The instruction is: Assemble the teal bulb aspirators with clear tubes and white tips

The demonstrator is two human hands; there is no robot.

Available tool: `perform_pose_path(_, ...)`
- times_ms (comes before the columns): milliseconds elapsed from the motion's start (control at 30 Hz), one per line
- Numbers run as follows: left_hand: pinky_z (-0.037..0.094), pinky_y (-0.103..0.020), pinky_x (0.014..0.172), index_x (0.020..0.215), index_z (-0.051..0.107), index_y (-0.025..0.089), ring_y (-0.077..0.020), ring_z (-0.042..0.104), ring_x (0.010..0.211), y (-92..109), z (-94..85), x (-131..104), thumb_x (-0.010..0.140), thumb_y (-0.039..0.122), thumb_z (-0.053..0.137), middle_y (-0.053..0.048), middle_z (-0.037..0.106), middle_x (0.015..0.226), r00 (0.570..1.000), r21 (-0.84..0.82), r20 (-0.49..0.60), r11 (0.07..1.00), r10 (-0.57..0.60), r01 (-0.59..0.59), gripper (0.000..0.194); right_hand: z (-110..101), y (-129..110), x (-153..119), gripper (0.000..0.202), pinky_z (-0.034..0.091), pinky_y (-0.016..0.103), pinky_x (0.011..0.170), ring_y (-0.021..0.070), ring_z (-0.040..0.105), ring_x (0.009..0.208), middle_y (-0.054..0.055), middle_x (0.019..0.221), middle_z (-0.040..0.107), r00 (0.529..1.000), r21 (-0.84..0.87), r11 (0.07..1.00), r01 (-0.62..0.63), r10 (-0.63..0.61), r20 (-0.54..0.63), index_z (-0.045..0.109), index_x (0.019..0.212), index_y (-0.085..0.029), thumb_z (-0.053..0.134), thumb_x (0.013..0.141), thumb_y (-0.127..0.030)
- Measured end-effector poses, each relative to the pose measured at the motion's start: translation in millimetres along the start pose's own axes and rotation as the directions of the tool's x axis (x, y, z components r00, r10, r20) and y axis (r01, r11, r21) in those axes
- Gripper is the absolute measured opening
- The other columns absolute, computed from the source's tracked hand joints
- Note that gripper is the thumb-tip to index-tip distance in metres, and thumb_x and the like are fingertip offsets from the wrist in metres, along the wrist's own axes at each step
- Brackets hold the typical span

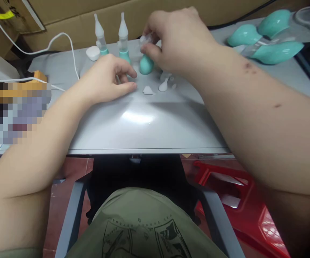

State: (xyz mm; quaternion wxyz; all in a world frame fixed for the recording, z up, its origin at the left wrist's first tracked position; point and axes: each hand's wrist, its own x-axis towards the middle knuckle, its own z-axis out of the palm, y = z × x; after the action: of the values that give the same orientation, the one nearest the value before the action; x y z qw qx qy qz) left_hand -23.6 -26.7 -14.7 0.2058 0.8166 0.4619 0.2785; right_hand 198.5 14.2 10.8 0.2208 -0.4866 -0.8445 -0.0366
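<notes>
My right hand grips the clear upper part of a teal bulb near the table's back edge. Its fingers partly hide that clear part. To the left, my left hand hovers low over the table, fingers curled but apart, with nothing held. Behind it stand two teal-based bottles with white pointed tips, one at the left and one nearer the middle. A small white cup lies beside the left bottle. Between my hands lie a white flat piece and a white spoon-shaped piece.
More teal bulbs with clear parts lie at the back right. A white cable crosses the left side near a white block and an orange object. Cardboard stands behind the table. A red stool is below right.
</notes>
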Motion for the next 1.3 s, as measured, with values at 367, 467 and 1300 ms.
perform_pose_path(367,0.053,-0.045,0.081,0.114,0.084,0.031,-0.0254,0.066,0.077,-2.4,-7.1,-0.4,0.086,0.041,0.088,-0.001,0.079,0.092,0.996,-0.001,-0.054,0.998,-0.068,0.068,0.030,-1.6,-0.4,-6.5,0.041,0.064,0.074,0.106,0.0515,0.078,0.126,0.018,0.125,0.081,0.997,-0.107,0.991,0.081,-0.082,-0.002,0.076,0.144,-0.004,0.074,0.102,-0.005)
perform_pose_path(467,0.051,-0.044,0.078,0.116,0.081,0.035,-0.0270,0.066,0.079,-4.8,-4.4,1.3,0.083,0.047,0.091,-0.002,0.078,0.095,0.995,-0.044,-0.086,0.998,-0.053,0.049,0.037,-5.3,5.3,-11.6,0.040,0.065,0.056,0.113,0.0339,0.083,0.114,0.006,0.113,0.082,0.993,0.026,0.995,0.097,-0.095,-0.076,0.080,0.139,-0.011,0.077,0.099,-0.007)
perform_pose_path(1300,0.044,-0.041,0.074,0.096,0.068,0.028,-0.0196,0.052,0.069,-9.9,-3.2,3.0,0.094,0.061,0.091,0.000,0.054,0.075,1.000,-0.258,0.007,0.966,0.016,-0.014,0.040,5.4,11.4,-18.2,0.029,0.057,0.006,0.054,0.0051,0.071,0.061,-0.005,0.070,0.075,0.968,0.923,0.290,0.252,-0.085,-0.238,0.081,0.078,-0.012,0.075,0.077,0.017)
